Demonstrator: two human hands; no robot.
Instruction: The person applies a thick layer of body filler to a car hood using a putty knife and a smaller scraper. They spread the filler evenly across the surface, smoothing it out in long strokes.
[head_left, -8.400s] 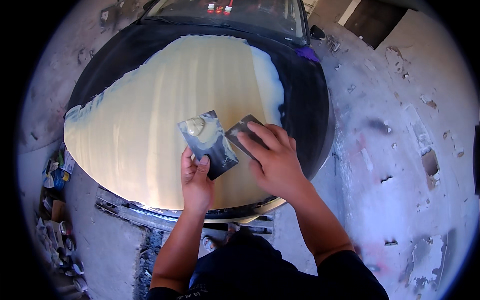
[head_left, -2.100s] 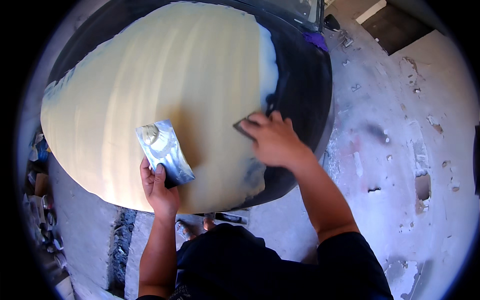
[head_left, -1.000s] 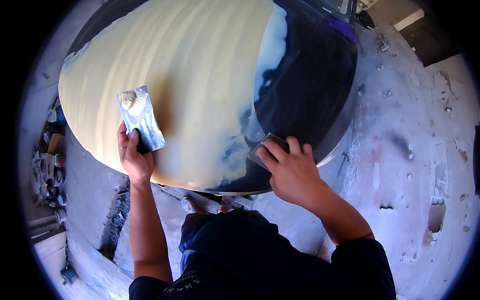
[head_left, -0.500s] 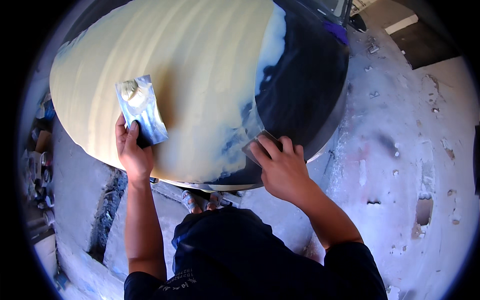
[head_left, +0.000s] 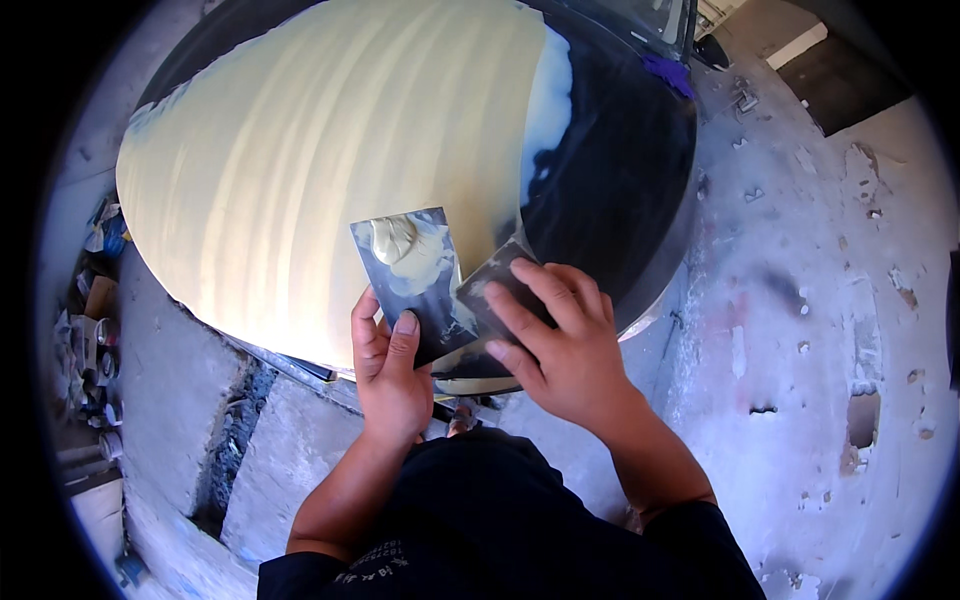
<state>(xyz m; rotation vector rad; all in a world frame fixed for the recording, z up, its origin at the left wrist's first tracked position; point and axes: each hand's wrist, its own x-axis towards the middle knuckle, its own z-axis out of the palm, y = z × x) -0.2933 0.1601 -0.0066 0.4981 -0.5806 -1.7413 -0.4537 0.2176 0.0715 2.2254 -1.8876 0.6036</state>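
My left hand (head_left: 391,380) grips a metal plate (head_left: 420,290) with a lump of creamy filler (head_left: 393,238) near its far edge and smears lower down. Beside it my right hand (head_left: 556,350) holds a dark rectangular spreader (head_left: 490,272), its left edge against the plate's right edge. Both are over a car hood (head_left: 260,200), largely coated in pale yellow filler with streaks; the right part (head_left: 620,170) is bare dark panel, with a whitish band along the boundary.
A purple smear or object (head_left: 668,75) lies near the windshield corner beside a side mirror (head_left: 712,52). Clutter of boxes and cans (head_left: 100,330) lines the left. The concrete floor (head_left: 800,330) is scuffed and pitted, with a rubble-filled trench (head_left: 235,435) at lower left.
My left hand and plate have moved right and down toward the middle. The spreader in my right hand has come from the coating's lower right edge to the plate.
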